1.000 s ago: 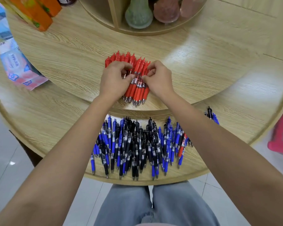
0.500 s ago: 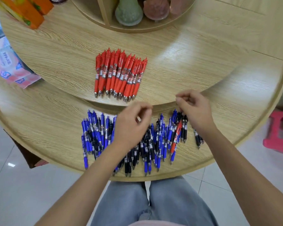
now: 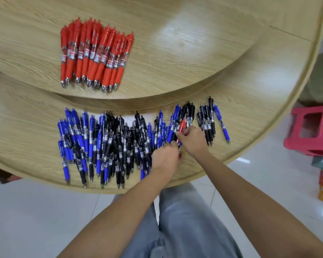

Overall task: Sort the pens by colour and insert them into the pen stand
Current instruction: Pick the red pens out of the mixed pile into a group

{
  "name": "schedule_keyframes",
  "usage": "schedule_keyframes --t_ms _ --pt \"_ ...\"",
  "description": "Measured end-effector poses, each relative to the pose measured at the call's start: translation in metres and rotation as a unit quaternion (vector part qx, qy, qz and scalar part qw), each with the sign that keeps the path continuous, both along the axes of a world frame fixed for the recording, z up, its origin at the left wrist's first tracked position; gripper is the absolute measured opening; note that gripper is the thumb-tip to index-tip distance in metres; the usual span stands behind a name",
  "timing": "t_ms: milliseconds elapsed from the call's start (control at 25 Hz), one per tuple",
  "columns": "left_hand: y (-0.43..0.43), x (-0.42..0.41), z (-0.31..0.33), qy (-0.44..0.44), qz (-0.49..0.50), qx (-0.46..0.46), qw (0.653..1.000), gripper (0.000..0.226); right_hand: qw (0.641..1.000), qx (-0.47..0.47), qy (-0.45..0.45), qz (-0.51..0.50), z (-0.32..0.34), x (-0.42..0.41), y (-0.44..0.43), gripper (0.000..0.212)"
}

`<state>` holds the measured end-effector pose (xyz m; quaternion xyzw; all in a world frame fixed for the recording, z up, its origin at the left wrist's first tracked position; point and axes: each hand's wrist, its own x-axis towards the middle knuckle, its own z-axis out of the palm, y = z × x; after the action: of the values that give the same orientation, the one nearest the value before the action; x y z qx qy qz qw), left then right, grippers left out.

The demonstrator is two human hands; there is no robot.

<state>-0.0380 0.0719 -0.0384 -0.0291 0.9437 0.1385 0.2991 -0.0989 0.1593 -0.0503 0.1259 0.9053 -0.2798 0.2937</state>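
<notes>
Extracting the stray red pen (image 3: 182,126) from the mixed pile (image 3: 108,142)
Beyond the pile, sorted red pens (image 3: 95,54) are lying. At its right part the hands are sitting together: left hand (image 3: 164,159) (grip unclear), right hand (image 3: 192,140) pinching the stray. Crowding neighbours are risking being dragged off the table (image 3: 250,127); no stand is showing.

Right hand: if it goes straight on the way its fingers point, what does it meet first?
The stray red pen among the blue and black pens. The fingertips of the right hand seem to be pinching it, though blur leaves the grip unclear.
</notes>
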Motion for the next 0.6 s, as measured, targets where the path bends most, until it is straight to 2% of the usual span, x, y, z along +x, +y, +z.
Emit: schedule_keyframes --t_ms 120,240,320,400,520,600 --pt "0.003 0.001 -0.004 -0.004 0.012 0.003 1.0 0.024 0.999 0.031 -0.006 0.016 -0.006 -0.003 -0.002 0.027" --pt "-0.001 0.005 -0.003 -0.003 0.041 0.052 0.998 0.02 0.999 0.042 -0.009 0.011 -0.006 -0.003 0.0 0.033" --pt "-0.013 0.01 0.004 0.008 0.095 0.098 0.991 0.021 0.999 0.036 -0.013 -0.002 -0.001 -0.004 0.0 0.038" --pt "-0.039 0.016 0.014 0.055 0.176 0.112 0.977 0.019 0.999 0.018 -0.02 -0.021 0.004 -0.006 -0.001 0.038" --pt "-0.102 0.025 0.019 0.167 0.28 0.042 0.944 0.025 0.999 -0.022 -0.008 -0.03 0.009 -0.006 -0.003 0.025" --pt "-0.145 0.032 0.01 0.174 0.311 -0.026 0.934 0.04 0.997 -0.045 0.006 -0.062 0.015 -0.005 -0.005 0.013"
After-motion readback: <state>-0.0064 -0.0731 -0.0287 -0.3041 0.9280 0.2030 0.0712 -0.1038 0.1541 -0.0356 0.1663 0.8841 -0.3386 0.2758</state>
